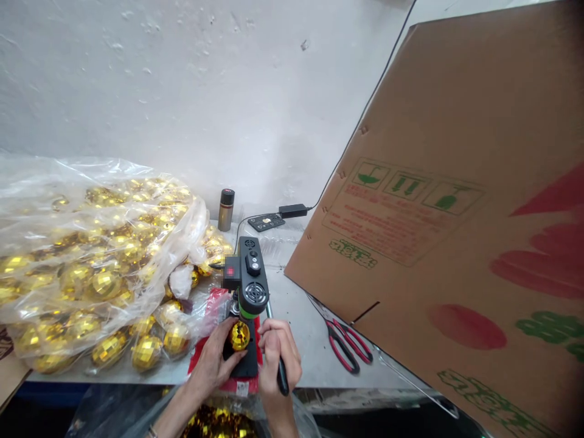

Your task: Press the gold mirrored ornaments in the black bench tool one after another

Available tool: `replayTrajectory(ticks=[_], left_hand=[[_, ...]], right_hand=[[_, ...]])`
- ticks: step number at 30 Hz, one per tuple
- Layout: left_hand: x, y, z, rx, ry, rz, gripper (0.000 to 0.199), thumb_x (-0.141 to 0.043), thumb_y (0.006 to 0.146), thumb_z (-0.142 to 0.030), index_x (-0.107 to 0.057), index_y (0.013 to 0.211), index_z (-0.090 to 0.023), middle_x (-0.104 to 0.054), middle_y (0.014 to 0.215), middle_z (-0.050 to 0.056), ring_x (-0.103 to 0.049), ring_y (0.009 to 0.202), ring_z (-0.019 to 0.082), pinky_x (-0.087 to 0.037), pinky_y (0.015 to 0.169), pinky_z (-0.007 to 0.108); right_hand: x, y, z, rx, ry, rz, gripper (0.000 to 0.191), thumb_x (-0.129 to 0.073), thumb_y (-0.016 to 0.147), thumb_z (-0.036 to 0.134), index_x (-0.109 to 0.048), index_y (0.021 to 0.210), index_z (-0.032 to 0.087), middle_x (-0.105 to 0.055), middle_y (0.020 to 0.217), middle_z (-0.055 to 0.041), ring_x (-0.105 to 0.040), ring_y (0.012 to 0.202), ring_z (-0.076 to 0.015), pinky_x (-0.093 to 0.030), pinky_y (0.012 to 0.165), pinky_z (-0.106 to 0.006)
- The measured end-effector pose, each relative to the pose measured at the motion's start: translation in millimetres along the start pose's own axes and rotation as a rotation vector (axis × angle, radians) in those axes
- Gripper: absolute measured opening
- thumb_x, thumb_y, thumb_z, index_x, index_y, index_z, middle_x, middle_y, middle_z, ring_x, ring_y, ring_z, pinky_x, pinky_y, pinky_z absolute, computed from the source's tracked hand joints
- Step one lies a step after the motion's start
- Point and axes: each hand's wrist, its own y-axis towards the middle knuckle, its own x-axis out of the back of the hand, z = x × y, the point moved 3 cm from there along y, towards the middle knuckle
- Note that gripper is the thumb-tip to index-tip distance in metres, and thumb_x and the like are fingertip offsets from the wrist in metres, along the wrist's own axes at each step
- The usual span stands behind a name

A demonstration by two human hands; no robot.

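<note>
A gold mirrored ball (239,336) rests on the black base of a small press-like machine (253,277), directly under its head. My left hand (213,359) pinches this ball between thumb and fingers from the left side. On the right, my right hand (279,359) is wrapped round a black-handled lever (282,377) with a metal rod running up beside the machine. Red plastic (198,354) lies under the machine's base.
Clear bags of gold balls (104,283) fill the left, with loose balls (146,353) at the front. Red-handled scissors (344,345) lie right of my hands, beside a large cardboard box (410,243). A bottle (225,210) and power adapter (292,211) stand behind.
</note>
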Motion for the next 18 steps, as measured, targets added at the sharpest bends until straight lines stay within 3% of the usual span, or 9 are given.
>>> replayTrajectory(ticks=[6, 18], left_hand=[[-1.5, -2, 1, -0.019, -0.008, -0.003, 0.056, -0.072, 0.090, -0.032, -0.063, 0.143, -0.021, -0.073, 0.143, 0.018, -0.073, 0.128, 0.036, -0.060, 0.110, 0.055], [-1.3, -3, 1, -0.042, -0.007, -0.003, 0.055, -0.073, 0.091, -0.029, -0.063, 0.144, -0.021, -0.072, 0.144, 0.018, -0.073, 0.128, 0.037, -0.060, 0.110, 0.056]], right_hand=[[-4, -23, -23, -0.034, -0.022, -0.067, 0.033, -0.043, 0.107, 0.020, -0.062, 0.081, 0.026, -0.065, 0.077, -0.0018, -0.064, 0.069, -0.0205, -0.049, 0.067, -0.035], [-8, -32, -34, -0.020, 0.001, -0.112, 0.033, -0.044, 0.108, 0.022, -0.059, 0.079, 0.023, -0.063, 0.079, 0.0005, -0.062, 0.071, -0.0163, -0.048, 0.070, -0.030]])
